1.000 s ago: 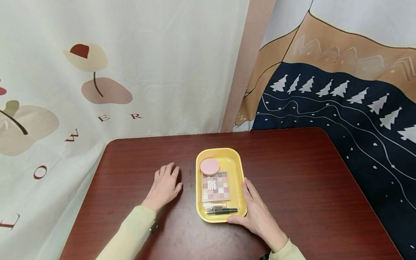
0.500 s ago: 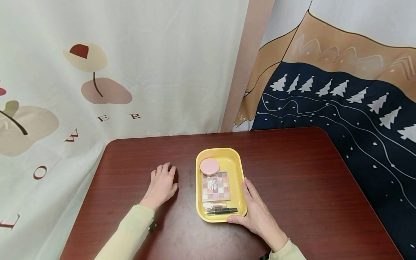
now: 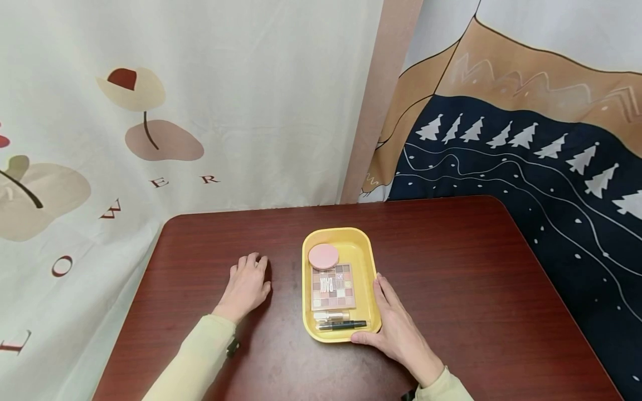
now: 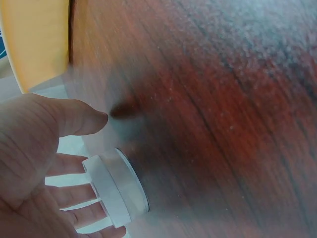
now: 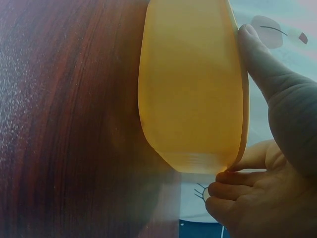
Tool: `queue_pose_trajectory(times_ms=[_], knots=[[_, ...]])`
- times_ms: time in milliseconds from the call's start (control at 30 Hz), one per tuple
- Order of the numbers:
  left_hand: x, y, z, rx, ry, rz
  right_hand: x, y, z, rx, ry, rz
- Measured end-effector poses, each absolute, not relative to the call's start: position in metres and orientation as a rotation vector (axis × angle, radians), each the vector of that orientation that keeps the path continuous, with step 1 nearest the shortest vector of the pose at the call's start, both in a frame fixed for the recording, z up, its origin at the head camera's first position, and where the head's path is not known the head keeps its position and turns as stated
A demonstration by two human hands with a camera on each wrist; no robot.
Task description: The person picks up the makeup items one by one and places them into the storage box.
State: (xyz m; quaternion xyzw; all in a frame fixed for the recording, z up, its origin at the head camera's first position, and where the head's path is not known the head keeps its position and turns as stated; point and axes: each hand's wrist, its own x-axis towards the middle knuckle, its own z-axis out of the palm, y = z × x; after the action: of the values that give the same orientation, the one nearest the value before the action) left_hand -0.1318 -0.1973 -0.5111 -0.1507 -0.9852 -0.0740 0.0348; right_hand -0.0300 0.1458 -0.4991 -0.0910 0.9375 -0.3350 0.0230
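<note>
A yellow tray (image 3: 364, 278) stands on the table in the head view. In it lie a pink round compact (image 3: 323, 257), an eyeshadow palette (image 3: 333, 287), a small gold and clear tube (image 3: 331, 316) and a black pen-like cosmetic (image 3: 343, 326). My right hand (image 3: 396, 328) holds the tray's near right corner, thumb at the near rim and fingers along the side. Left of the tray, my left hand (image 3: 244, 291) is low over the table. The left wrist view shows a small white round jar (image 4: 114, 188) by its fingers, thumb apart; the head view hides that jar.
The dark red wooden table (image 3: 476, 278) reaches to both sides of the tray. A white printed curtain (image 3: 261, 111) hangs behind it, and a navy and tan one (image 3: 501, 167) at the back right.
My left hand has shifted a little left, away from the tray, its fingers drawn slightly closer together. The right hand and the tray look unmoved.
</note>
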Motion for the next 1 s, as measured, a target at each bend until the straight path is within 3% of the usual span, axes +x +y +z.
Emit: queue_pose_trajectory(times_ms=[1000], knots=[[-0.1361,-0.2029,-0.5053,-0.580,-2.930,-0.224,-0.0300,0.1462,-0.4990,-0.279,2.908,-1.037]])
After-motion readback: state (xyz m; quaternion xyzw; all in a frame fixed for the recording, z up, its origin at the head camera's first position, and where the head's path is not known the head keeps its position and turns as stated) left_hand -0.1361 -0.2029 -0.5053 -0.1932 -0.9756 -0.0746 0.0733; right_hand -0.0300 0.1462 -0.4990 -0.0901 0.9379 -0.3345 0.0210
